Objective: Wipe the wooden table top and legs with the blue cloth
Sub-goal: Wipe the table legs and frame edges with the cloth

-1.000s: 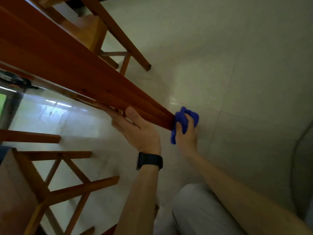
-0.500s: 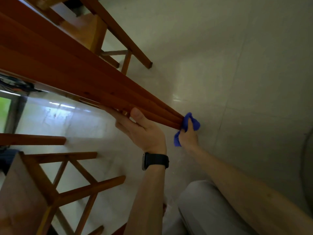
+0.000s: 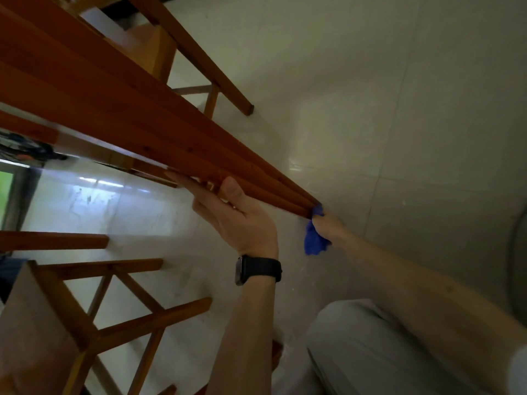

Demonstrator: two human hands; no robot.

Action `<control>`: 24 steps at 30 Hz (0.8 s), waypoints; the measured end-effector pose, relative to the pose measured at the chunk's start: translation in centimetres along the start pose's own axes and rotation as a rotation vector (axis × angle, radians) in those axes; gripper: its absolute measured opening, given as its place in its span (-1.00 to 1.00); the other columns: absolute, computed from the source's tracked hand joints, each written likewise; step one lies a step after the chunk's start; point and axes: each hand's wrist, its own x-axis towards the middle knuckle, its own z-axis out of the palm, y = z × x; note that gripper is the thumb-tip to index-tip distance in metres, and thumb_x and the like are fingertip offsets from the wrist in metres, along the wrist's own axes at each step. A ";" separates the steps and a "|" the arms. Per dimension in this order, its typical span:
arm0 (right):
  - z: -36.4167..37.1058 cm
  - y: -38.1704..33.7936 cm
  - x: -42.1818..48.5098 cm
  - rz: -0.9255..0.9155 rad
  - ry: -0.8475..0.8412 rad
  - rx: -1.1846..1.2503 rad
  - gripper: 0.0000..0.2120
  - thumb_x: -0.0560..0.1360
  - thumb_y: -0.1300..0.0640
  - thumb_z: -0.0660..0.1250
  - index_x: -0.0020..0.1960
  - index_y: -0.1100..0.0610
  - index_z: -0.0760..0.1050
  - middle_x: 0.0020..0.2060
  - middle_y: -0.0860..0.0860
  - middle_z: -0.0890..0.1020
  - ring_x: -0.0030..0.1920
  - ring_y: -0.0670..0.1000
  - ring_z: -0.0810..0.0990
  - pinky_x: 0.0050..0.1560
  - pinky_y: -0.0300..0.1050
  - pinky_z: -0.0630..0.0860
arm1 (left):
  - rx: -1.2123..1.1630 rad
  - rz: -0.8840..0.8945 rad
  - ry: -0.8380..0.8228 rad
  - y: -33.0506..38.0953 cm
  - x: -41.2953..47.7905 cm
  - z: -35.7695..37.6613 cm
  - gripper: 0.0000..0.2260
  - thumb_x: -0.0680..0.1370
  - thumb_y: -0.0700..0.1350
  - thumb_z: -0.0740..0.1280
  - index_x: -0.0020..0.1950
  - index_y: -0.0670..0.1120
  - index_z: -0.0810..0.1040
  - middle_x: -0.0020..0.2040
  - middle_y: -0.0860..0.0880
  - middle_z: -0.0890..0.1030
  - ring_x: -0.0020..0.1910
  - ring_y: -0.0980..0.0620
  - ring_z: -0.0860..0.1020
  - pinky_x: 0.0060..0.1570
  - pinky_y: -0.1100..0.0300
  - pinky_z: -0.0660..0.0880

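Over the last second the right hand (image 3: pixel 328 228), fingers curled around the bunched blue cloth (image 3: pixel 313 242), has slid down to the very foot of the table leg (image 3: pixel 199 155), at the floor; this leg's downward pass looks about done. The left hand (image 3: pixel 242 220) braces the leg, fingers straight, thumb over its edge, gripping nothing; one cloth, two hands, one watch (image 3: pixel 256 269), and parts of at least two chairs.
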 end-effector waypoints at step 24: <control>-4.3 -7.4 -16.3 -0.329 -0.367 -0.314 -0.73 0.55 0.18 0.30 0.18 -0.08 0.59 0.10 0.02 0.64 -0.01 0.06 0.69 0.11 0.06 0.61 | -0.185 -0.963 -0.327 -3.1 -3.5 -5.7 -0.87 0.64 -0.15 0.26 0.02 0.09 0.40 -0.03 0.00 0.52 -0.12 -0.02 0.52 -0.08 -0.03 0.53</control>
